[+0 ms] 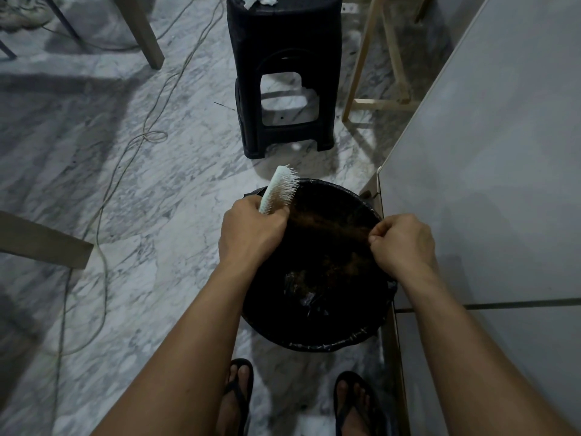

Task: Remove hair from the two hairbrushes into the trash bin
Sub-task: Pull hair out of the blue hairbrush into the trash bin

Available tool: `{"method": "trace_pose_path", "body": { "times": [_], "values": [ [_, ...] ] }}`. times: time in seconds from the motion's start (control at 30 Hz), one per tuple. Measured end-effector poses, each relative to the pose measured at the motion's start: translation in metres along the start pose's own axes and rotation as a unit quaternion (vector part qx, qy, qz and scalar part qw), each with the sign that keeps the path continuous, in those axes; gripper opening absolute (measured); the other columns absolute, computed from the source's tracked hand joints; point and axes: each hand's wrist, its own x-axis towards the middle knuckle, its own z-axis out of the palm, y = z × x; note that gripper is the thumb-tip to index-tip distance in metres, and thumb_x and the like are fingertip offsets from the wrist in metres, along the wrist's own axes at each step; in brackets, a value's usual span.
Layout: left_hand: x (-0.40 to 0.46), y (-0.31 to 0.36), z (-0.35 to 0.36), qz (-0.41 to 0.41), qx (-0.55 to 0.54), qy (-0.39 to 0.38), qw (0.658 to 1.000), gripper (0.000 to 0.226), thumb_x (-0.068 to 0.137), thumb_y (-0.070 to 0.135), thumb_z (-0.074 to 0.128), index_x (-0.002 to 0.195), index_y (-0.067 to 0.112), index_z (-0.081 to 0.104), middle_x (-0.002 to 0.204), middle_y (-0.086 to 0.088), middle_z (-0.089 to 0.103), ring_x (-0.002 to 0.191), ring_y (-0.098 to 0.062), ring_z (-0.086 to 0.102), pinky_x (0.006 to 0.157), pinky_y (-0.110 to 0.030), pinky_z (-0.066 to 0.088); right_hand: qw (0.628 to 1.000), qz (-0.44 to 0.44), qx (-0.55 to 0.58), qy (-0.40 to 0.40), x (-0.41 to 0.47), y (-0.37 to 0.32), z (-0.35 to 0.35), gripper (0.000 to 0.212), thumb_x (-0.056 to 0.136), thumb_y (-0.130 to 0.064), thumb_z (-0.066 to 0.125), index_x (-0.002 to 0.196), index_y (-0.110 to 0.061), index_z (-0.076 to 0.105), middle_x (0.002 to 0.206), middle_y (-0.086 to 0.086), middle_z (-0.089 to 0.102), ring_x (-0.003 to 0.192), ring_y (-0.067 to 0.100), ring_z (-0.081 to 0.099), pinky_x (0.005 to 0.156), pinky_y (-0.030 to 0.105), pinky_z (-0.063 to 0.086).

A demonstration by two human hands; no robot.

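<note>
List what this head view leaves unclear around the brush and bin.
- Pale plastic hairbrush: handle hidden inside the left hand.
- Second hairbrush: nowhere in frame.
- Stretched brown hair: motion-blurred, strands indistinct.
- Round black-lined trash bin: contents too dark to identify.
- Right hand: pinching fingertips curl out of sight.

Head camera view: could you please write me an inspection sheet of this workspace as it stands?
Surface: grey-veined marble floor.
Job's things: white hairbrush over black-lined trash bin; brown hair stretched from brush; second brush not seen.
Clutter: white tissue on black stool.
Grips: left hand holds the brush; right hand pinches the hair.
Cables: pale cord looping across floor.
Surroundings: grey cabinet on the right, wooden frame, sandalled feet.
</note>
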Motion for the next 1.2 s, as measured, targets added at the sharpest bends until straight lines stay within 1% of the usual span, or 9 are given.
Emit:
{"method": "trace_pose_path", "body": {
  "times": [0.17, 0.3, 0.4, 0.47, 0.6, 0.73, 1.07, 1.13, 1.2],
  "values": [
    [-0.002, 0.000, 0.001, 0.049, 0.003, -0.070, 0.996, 0.017, 0.081, 0.039, 0.068, 0.086, 0.022, 0.069, 0.072, 0.005, 0.064, 0.067, -0.016, 0.063, 0.054, -0.027, 0.039, 0.991, -0.045, -0.006, -0.130, -0.001, -0.003, 0.004, 0.027, 0.074, -0.005, 0.062, 0.085, -0.030, 0.060, 0.101, 0.005, 0.065, 0.091, 0.026, 0.060, 0.074, 0.028, 0.044],
    [-0.004, 0.001, 0.004, 0.096, 0.012, -0.128, 0.987, 0.014, 0.082, 0.036, 0.070, 0.087, 0.023, 0.069, 0.073, 0.008, 0.063, 0.066, -0.011, 0.062, 0.055, -0.027, 0.041, 0.958, -0.086, 0.191, -0.194, -0.006, -0.015, 0.003, 0.051, 0.068, -0.005, 0.064, 0.110, -0.024, 0.046, 0.106, 0.001, 0.060, 0.075, 0.016, 0.059, 0.065, 0.034, 0.050],
    [-0.005, 0.003, 0.007, 0.111, -0.005, -0.144, 0.983, 0.017, 0.081, 0.035, 0.070, 0.091, 0.021, 0.072, 0.078, 0.005, 0.068, 0.074, -0.016, 0.066, 0.063, -0.031, 0.050, 0.917, -0.075, 0.289, -0.263, -0.007, -0.015, 0.010, 0.084, 0.060, -0.019, 0.072, 0.136, -0.018, 0.036, 0.132, -0.005, 0.060, 0.110, 0.012, 0.062, 0.094, 0.041, 0.053],
    [-0.006, 0.003, 0.009, 0.110, -0.007, -0.148, 0.983, 0.019, 0.081, 0.036, 0.070, 0.094, 0.021, 0.072, 0.079, 0.006, 0.068, 0.075, -0.015, 0.066, 0.064, -0.030, 0.051, 0.906, -0.079, 0.296, -0.291, -0.007, -0.013, 0.012, 0.092, 0.070, -0.019, 0.076, 0.147, -0.012, 0.027, 0.121, -0.002, 0.069, 0.110, 0.016, 0.065, 0.100, 0.045, 0.050],
    [-0.004, 0.002, 0.009, 0.093, 0.003, -0.109, 0.990, 0.018, 0.082, 0.038, 0.069, 0.089, 0.021, 0.070, 0.076, 0.006, 0.065, 0.073, -0.015, 0.063, 0.060, -0.029, 0.044, 0.929, -0.150, 0.194, -0.277, -0.006, -0.011, 0.007, 0.014, 0.092, -0.015, 0.061, 0.098, -0.018, 0.073, 0.068, -0.004, 0.071, 0.061, 0.009, 0.062, 0.066, 0.032, 0.053],
    [-0.001, 0.001, 0.006, 0.039, 0.011, -0.039, 0.998, 0.021, 0.083, 0.042, 0.067, 0.087, 0.022, 0.068, 0.073, 0.009, 0.061, 0.070, -0.013, 0.060, 0.055, -0.028, 0.039, 0.950, -0.149, 0.118, -0.247, -0.003, -0.009, 0.004, 0.032, 0.096, -0.021, 0.054, 0.069, -0.022, 0.070, 0.050, -0.007, 0.057, 0.035, 0.001, 0.044, 0.044, 0.016, 0.034],
    [-0.004, 0.002, 0.011, 0.020, 0.026, -0.012, 0.999, 0.025, 0.083, 0.045, 0.064, 0.086, 0.020, 0.066, 0.073, 0.006, 0.061, 0.075, -0.022, 0.063, 0.063, -0.033, 0.045, 0.989, -0.064, -0.038, -0.129, 0.000, -0.005, 0.005, 0.029, 0.093, -0.029, 0.052, 0.066, -0.028, 0.064, 0.086, 0.003, 0.071, 0.085, 0.028, 0.065, 0.078, 0.038, 0.053],
    [-0.005, 0.003, 0.010, 0.040, 0.022, -0.035, 0.998, 0.025, 0.082, 0.044, 0.067, 0.091, 0.020, 0.067, 0.075, 0.006, 0.062, 0.074, -0.020, 0.063, 0.059, -0.030, 0.044, 0.985, -0.065, -0.056, -0.152, 0.000, -0.003, 0.006, 0.017, 0.091, -0.026, 0.056, 0.087, -0.031, 0.071, 0.103, 0.005, 0.072, 0.096, 0.030, 0.065, 0.084, 0.037, 0.053],
    [-0.006, 0.005, 0.009, 0.051, 0.024, -0.072, 0.996, 0.023, 0.081, 0.040, 0.070, 0.094, 0.021, 0.068, 0.077, 0.006, 0.062, 0.072, -0.016, 0.061, 0.053, -0.026, 0.039, 0.975, -0.099, -0.043, -0.194, 0.002, -0.002, 0.006, 0.045, 0.083, -0.019, 0.065, 0.128, -0.028, 0.060, 0.126, 0.005, 0.065, 0.113, 0.027, 0.061, 0.094, 0.035, 0.050]
  ]
}}
